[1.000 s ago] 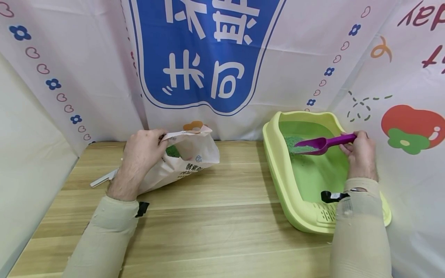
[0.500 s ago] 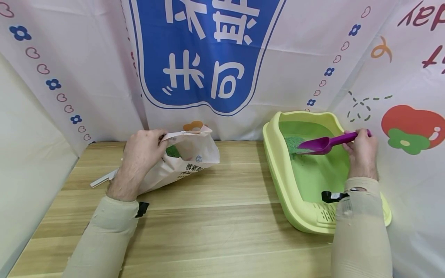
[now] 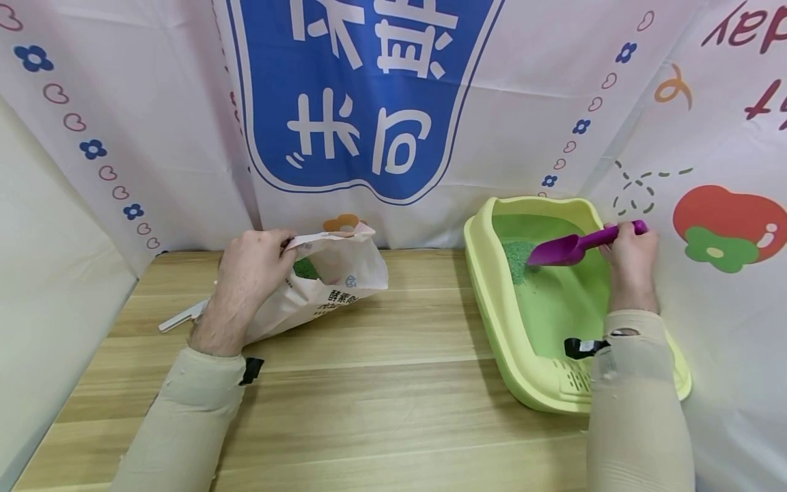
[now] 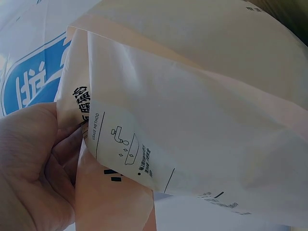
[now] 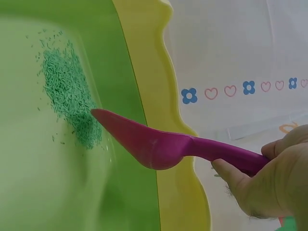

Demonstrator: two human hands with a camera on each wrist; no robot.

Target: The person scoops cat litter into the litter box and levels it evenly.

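Observation:
My left hand [image 3: 255,270] pinches the rim of a white printed bag [image 3: 363,270] that leans on its side on the table, its mouth open and green pellets [image 3: 305,268] showing inside. In the left wrist view the bag [image 4: 207,130] fills most of the picture. My right hand [image 3: 633,266] grips the handle of a purple scoop [image 3: 562,251] over the litter box [image 3: 492,307]. A heap of green litter pellets [image 5: 70,91] lies on the box floor beside the scoop's tip. No pellets show in the scoop; its inner side is only partly visible.
A white flat strip [image 3: 182,316] lies on the table [image 3: 369,410] left of the bag, partly behind my left forearm. A printed cloth [image 3: 418,219] hangs behind the table and along its right side. The litter box stands close to that right side.
The pellets in the scoop have slid out onto the heap. My right hand has drawn the scoop back to the right, then lifted and tilted it. My left hand and the bag stay put.

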